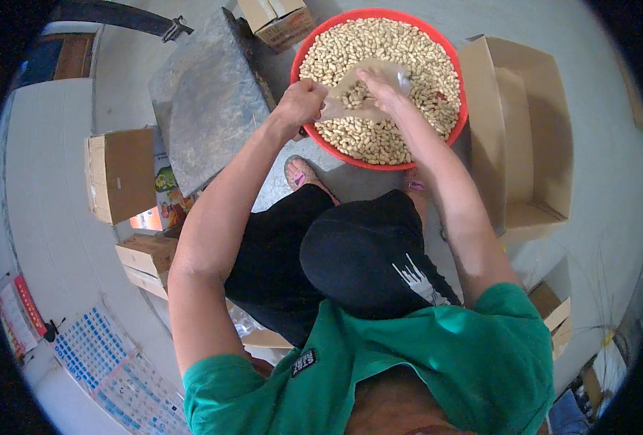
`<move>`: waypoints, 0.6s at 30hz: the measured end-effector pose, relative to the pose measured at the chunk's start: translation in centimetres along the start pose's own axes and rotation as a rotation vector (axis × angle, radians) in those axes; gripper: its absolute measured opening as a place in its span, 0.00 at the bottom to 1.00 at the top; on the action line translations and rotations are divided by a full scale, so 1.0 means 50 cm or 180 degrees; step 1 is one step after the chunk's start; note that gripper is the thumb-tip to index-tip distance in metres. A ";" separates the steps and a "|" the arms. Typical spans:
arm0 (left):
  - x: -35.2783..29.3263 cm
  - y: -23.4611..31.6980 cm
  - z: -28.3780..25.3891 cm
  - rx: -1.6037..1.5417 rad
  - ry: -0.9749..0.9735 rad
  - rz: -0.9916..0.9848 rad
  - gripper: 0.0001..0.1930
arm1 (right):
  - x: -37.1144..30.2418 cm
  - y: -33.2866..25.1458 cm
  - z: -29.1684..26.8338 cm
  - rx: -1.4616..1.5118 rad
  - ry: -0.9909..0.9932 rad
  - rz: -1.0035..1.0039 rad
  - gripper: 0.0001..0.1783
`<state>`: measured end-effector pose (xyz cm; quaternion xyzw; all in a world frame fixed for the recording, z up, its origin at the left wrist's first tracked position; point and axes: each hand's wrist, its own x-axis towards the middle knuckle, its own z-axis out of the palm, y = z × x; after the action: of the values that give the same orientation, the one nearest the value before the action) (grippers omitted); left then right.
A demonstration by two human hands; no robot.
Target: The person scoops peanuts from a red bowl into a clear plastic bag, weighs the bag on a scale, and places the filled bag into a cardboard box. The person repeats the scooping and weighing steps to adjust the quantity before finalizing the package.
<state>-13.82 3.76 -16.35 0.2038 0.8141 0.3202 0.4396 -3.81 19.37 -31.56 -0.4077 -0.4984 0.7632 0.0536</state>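
A wide red basin full of peanuts in their shells stands in front of me. Over the peanuts lies a see-through plastic bag, with some peanuts showing through or inside it. My left hand, at the basin's left rim, is closed in a fist on the bag's edge. My right hand reaches over the middle of the basin with its fingers stretched out against the bag. Whether it is inside the bag or on top of it, I cannot tell.
A large open cardboard box stands right of the basin. A smaller carton is behind it at left. A grey slab-like surface lies to the left, with more cartons beyond. My feet are just below the basin.
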 end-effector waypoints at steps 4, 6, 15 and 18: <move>0.009 -0.031 -0.010 -0.0205 -0.0020 0.0041 0.11 | -0.054 0.017 -0.023 0.0048 -0.0145 -0.0503 0.33; 0.021 -0.056 -0.017 -0.0232 -0.0003 0.0083 0.13 | -0.122 0.005 -0.030 0.0216 -0.0363 -0.0481 0.28; 0.009 -0.040 -0.013 0.0336 0.0074 0.0054 0.14 | -0.229 0.175 -0.080 -0.0745 -0.0786 -0.0106 0.17; 0.022 -0.049 -0.016 0.0416 -0.0014 0.0035 0.13 | -0.219 0.268 -0.084 -0.1666 -0.0350 -0.0864 0.16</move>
<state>-15.21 2.43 -18.39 0.2373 0.8311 0.2683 0.4254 10.60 10.36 -36.84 -0.2953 -0.7304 0.6155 0.0211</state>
